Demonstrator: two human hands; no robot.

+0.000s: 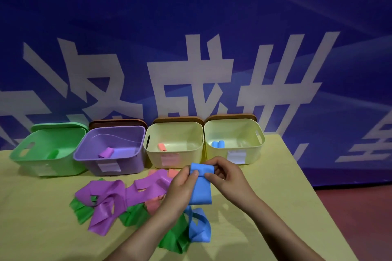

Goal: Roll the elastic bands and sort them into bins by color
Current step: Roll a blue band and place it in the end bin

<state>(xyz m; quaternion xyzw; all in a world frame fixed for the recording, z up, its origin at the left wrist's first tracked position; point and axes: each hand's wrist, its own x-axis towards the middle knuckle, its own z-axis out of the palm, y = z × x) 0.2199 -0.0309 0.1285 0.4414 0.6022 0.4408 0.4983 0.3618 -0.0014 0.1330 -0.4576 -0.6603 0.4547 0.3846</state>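
Both hands hold a blue elastic band (200, 190) above the table, its top end curled over. My left hand (183, 184) pinches the band's upper left edge, and my right hand (224, 178) pinches its upper right edge. Below lies a loose pile: purple bands (106, 199), green bands (135, 215), pink bands (152, 204) and another blue band (199, 229). Along the back stand a green bin (25, 157) with a green roll (53, 154), a purple bin (131, 161) with a purple roll (106, 152), a cream bin (152, 154) with a pink roll (162, 147), and a second cream bin (254, 150) with blue rolls (218, 144).
The yellow table (275, 207) ends at a slanted right edge, with red floor (360, 218) beyond. A blue banner with large white characters (191, 48) rises right behind the bins. Lids lean behind the bins.
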